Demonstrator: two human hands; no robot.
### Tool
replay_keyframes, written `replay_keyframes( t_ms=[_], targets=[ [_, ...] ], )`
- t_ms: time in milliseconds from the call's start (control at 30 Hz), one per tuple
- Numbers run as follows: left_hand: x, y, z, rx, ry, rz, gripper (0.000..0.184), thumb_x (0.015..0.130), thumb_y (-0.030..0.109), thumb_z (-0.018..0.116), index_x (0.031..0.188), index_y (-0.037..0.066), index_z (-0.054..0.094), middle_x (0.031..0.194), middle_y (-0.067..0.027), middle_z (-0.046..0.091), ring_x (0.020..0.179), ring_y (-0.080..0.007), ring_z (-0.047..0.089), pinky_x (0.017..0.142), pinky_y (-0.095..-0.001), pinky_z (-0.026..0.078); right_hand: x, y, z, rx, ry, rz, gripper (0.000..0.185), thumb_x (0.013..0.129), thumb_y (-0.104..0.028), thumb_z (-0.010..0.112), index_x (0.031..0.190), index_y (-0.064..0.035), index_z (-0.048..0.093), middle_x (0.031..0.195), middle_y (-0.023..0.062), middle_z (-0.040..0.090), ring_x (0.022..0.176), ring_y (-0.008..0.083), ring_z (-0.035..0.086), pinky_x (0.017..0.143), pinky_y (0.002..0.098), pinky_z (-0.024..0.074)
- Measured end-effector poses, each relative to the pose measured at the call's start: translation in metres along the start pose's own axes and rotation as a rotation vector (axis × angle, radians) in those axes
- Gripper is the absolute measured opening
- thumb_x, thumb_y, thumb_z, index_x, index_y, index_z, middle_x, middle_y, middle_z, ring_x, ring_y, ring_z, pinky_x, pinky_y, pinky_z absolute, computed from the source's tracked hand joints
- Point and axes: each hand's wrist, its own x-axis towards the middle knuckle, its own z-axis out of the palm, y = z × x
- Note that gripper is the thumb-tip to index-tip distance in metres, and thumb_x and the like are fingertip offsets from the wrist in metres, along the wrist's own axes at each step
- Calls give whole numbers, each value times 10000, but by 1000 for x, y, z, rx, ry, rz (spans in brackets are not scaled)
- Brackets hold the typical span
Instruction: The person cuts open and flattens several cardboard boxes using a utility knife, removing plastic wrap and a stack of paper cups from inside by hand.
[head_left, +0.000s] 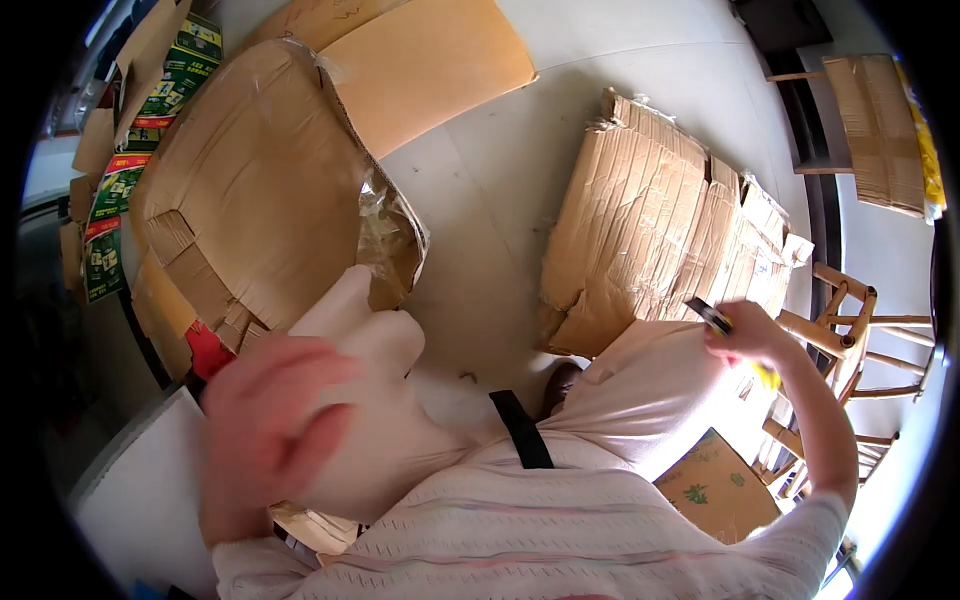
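My right hand (pixel 748 335) is closed around a utility knife (pixel 708 315) with a black front end and yellow on its body, held over my right knee. Blurred by motion, my left hand (pixel 275 420) is raised above my left thigh. Its thumb and fingers look apart, and I see nothing between them. Closest to the left hand is a large brown cardboard piece (pixel 255 170) with torn edges and clear tape. A creased, flattened cardboard stack (pixel 650 210) lies on the floor beyond my right knee.
A flat cardboard sheet (pixel 430 70) lies at the top. Green printed boxes (pixel 120 185) stand at the left. Bamboo stools (pixel 850 320) are at the right, below a cardboard piece (pixel 875 130). Another carton (pixel 718 490) sits by my right hip, and a white surface (pixel 140 490) at my left.
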Motion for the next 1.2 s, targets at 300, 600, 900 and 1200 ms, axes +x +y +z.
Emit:
replay_keyframes(
  t_ms=[300, 600, 900, 1200],
  targets=[
    [34, -2, 28, 359, -311, 144, 208, 690, 149, 686, 856, 92, 574, 778, -40, 496, 702, -215, 526, 628, -338, 419, 202, -7, 67, -641, 186, -256, 294, 722, -105, 603, 1015, -134, 615, 914, 92, 625, 923, 272, 593, 813, 424, 453],
    [85, -34, 29, 269, -462, 163, 205, 649, 148, 707, 809, 98, 589, 761, -33, 535, 670, -225, 545, 601, -345, 438, 225, 8, 91, -606, 362, -232, 318, 690, -90, 639, 1002, -112, 583, 1001, 82, 566, 1052, 275, 492, 928, 522, 307],
    [91, -44, 12, 56, -623, -6, 138, 629, 121, 693, 682, 81, 572, 672, -31, 514, 625, -216, 535, 566, -331, 431, 224, 2, 89, -627, 358, -254, 272, 697, -139, 669, 955, -119, 586, 982, 69, 582, 1036, 252, 500, 897, 487, 316],
    [63, -33, 7, -164, -748, -129, 123, 661, 105, 649, 637, 78, 531, 650, -40, 473, 611, -198, 518, 556, -317, 408, 229, 4, 91, -642, 367, -231, 325, 676, -130, 684, 982, -113, 575, 995, 64, 570, 1043, 264, 489, 898, 441, 321]
  ],
)
